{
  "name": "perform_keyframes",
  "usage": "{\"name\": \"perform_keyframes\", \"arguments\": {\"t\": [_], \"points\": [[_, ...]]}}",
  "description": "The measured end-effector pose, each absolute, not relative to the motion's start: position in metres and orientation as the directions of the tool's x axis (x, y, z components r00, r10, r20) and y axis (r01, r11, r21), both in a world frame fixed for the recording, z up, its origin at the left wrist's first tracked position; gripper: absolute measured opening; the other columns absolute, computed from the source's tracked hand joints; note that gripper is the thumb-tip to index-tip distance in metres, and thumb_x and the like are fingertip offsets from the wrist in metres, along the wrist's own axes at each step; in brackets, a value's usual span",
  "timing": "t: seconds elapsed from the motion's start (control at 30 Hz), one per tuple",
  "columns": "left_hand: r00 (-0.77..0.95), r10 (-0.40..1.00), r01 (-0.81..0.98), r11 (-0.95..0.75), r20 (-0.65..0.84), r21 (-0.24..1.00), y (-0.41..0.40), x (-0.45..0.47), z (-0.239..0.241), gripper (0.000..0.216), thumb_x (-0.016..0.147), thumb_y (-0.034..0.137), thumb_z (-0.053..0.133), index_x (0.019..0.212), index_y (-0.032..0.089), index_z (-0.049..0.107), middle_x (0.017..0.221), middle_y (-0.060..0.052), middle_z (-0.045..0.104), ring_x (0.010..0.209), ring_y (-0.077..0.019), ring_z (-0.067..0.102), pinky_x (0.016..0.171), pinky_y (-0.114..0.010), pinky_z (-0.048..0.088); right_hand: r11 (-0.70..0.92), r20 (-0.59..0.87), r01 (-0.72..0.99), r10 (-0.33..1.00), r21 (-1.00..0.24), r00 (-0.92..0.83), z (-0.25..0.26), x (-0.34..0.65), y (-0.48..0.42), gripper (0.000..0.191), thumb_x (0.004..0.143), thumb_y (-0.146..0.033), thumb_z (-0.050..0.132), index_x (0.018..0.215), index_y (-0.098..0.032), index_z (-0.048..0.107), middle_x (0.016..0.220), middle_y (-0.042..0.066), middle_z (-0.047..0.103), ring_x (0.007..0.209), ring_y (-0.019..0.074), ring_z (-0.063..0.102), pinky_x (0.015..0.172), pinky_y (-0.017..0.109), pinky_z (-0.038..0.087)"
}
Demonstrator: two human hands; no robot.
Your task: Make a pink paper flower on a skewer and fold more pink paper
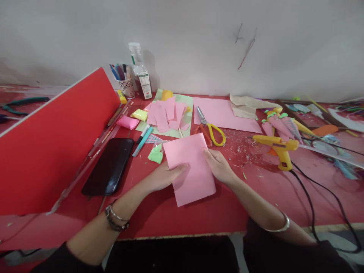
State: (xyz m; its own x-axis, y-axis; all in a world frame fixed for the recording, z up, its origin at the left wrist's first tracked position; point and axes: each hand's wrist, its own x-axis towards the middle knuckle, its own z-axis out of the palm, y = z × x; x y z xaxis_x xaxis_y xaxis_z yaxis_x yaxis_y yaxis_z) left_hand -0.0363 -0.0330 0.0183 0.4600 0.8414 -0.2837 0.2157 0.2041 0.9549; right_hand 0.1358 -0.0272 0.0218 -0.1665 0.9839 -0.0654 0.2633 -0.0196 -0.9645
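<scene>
A folded pink paper sheet (190,167) lies on the red table (256,197) in front of me. My left hand (166,175) rests on its left edge, fingers pressed flat on the paper. At the sheet's right edge my right hand (218,165) pinches it with thumb and fingers. Just behind the sheet lie yellow-handled scissors (210,129). A green paper scrap (156,153) sits next to the sheet's upper left corner.
A black phone (109,167) lies left, beside a red divider board (51,144). Pink paper pieces (166,113), a larger pink sheet (224,113), a pen cup (125,81) and a bottle (140,72) stand behind. A yellow glue gun (277,148) with its black cord lies right, near paper carrots (277,123).
</scene>
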Motion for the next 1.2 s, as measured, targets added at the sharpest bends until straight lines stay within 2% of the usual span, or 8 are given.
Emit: {"name": "perform_keyframes", "arguments": {"t": [0.33, 0.5, 0.63, 0.7, 0.8, 0.97, 1.1, 1.2], "points": [[0.373, 0.915, 0.247, 0.06, -0.152, 0.967, -0.032, -0.039, 0.028, 0.027, 0.077, 0.03, 0.048, 0.1, 0.017, 0.054, 0.108, -0.008, 0.06, 0.098, -0.0233, 0.055, 0.079, -0.034, 0.046, -0.004, -0.071, 0.28, 0.971, -0.96, -0.228, 0.019, 0.135, -0.026, 0.05, 0.068, -0.066, 0.039, 0.056, -0.018, 0.041, 0.051, -0.003, 0.041, 0.046, 0.0079, 0.037, 0.042, 0.021, 0.029], [0.325, 0.945, 0.347, -0.088, -0.032, 0.934, -0.024, -0.054, 0.038, 0.03, 0.077, 0.029, 0.047, 0.102, 0.015, 0.053, 0.098, -0.007, 0.063, 0.092, -0.021, 0.058, 0.075, -0.031, 0.048, 0.035, -0.12, 0.409, 0.93, -0.912, -0.347, 0.031, 0.144, -0.026, 0.048, 0.072, -0.063, 0.037, 0.055, -0.018, 0.038, 0.051, -0.003, 0.039, 0.046, 0.0081, 0.037, 0.042, 0.021, 0.029], [0.329, 0.911, 0.606, -0.406, 0.249, 0.684, -0.025, -0.06, 0.049, 0.044, 0.078, 0.024, 0.048, 0.12, 0.016, 0.039, 0.104, -0.008, 0.06, 0.09, -0.0195, 0.058, 0.077, -0.034, 0.046, 0.227, -0.067, 0.528, 0.875, -0.819, -0.48, 0.042, 0.156, -0.023, 0.046, 0.078, -0.057, 0.034, 0.051, -0.019, 0.033, 0.049, -0.004, 0.033, 0.045, 0.0076, 0.032, 0.042, 0.021, 0.025], [0.416, 0.824, 0.709, -0.558, 0.384, 0.431, -0.031, -0.055, 0.055, 0.04, 0.078, 0.018, 0.049, 0.117, 0.017, 0.043, 0.115, -0.01, 0.054, 0.102, -0.0224, 0.052, 0.086, -0.038, 0.041, 0.368, -0.025, 0.582, 0.83, -0.725, -0.557, 0.046, 0.157, -0.021, 0.046, 0.081, -0.052, 0.033, 0.049, -0.019, 0.035, 0.048, -0.005, 0.031, 0.044, 0.0077, 0.03, 0.044, 0.022, 0.024], [0.655, 0.648, 0.642, -0.748, 0.388, 0.166, -0.041, -0.042, 0.061, 0.03, 0.079, 0.006, 0.04, 0.104, 0.018, 0.053, 0.113, -0.008, 0.056, 0.109, -0.0215, 0.048, 0.097, -0.041, 0.029, 0.528, -0.038, 0.63, 0.749, -0.569, -0.662, 0.052, 0.151, -0.02, 0.046, 0.084, -0.047, 0.031, 0.053, -0.018, 0.049, 0.047, -0.004, 0.037, 0.044, 0.0083, 0.032, 0.046, 0.023, 0.024], [0.756, 0.601, 0.606, -0.792, 0.26, 0.069, -0.042, -0.03, 0.062, 0.03, 0.077, 0.003, 0.032, 0.067, 0.015, 0.057, 0.061, -0.005, 0.06, 0.062, -0.017, 0.056, 0.086, -0.039, 0.035, 0.657, -0.113, 0.643, 0.659, -0.394, -0.743, 0.064, 0.139, -0.021, 0.043, 0.088, -0.038, 0.03, 0.066, -0.016, 0.059, 0.054, 0.0, 0.049, 0.047, 0.0092, 0.037, 0.048, 0.022, 0.024], [0.715, 0.642, 0.641, -0.76, 0.278, 0.105, -0.039, -0.037, 0.06, 0.028, 0.077, 0.012, 0.035, 0.057, 0.017, 0.054, 0.049, -0.003, 0.053, 0.045, -0.0133, 0.044, 0.063, -0.033, 0.038, 0.688, -0.138, 0.578, 0.585, -0.439, -0.8, 0.074, 0.136, -0.019, 0.033, 0.087, -0.029, 0.033, 0.075, -0.017, 0.06, 0.057, -0.002, 0.05, 0.049, 0.0082, 0.039, 0.048, 0.021, 0.025], [0.699, 0.638, 0.662, -0.748, 0.323, 0.045, -0.038, -0.046, 0.06, 0.028, 0.075, 0.015, 0.035, 0.054, 0.018, 0.053, 0.044, 0.0, 0.051, 0.041, -0.011, 0.036, 0.054, -0.028, 0.032, 0.692, -0.161, 0.547, 0.542, -0.472, -0.825, 0.081, 0.135, -0.019, 0.034, 0.087, -0.029, 0.035, 0.062, -0.017, 0.054, 0.049, -0.005, 0.04, 0.043, 0.0065, 0.033, 0.046, 0.021, 0.023]]}}
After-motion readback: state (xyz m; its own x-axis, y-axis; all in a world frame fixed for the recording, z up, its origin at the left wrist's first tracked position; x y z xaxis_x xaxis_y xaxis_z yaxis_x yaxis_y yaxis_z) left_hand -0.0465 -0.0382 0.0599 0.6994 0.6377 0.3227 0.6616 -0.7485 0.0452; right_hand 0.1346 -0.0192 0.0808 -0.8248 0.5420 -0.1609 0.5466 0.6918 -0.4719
